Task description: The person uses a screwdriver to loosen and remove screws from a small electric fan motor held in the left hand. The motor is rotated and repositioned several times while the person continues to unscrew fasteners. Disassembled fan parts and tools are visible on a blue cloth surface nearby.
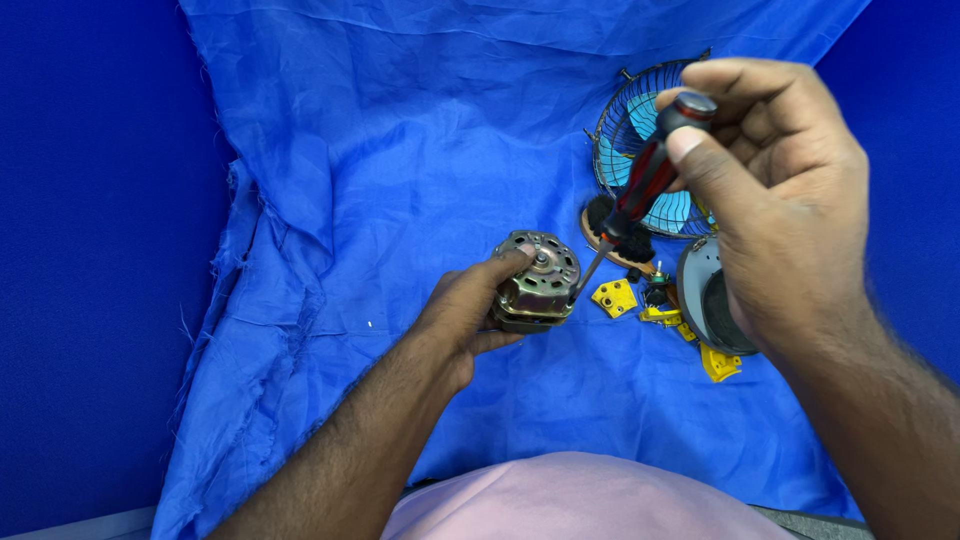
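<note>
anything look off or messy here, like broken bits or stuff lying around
The fan is in pieces: its wire guard with blue blades lies flat, and loose yellow plastic parts lie scattered beside a grey round housing. The left hand grips the bare motor; the right hand sets a screwdriver against it. The blue cloth is wrinkled and frayed.

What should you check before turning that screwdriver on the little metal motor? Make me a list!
1. Left hand grips the motor firmly: ok, fingers wrap its side.
2. Right hand holds the screwdriver by its red and black handle: ok.
3. Tip sits on the motor's edge: ok, though whether it is seated in a screw head, cannot tell.
4. Shaft lined up straight with the screw: cannot tell; it comes in slanted.
5. Loose yellow parts lie apart from the hands on the blue cloth: ok.
6. Fan guard out of the way: ok, behind the right hand.
</note>
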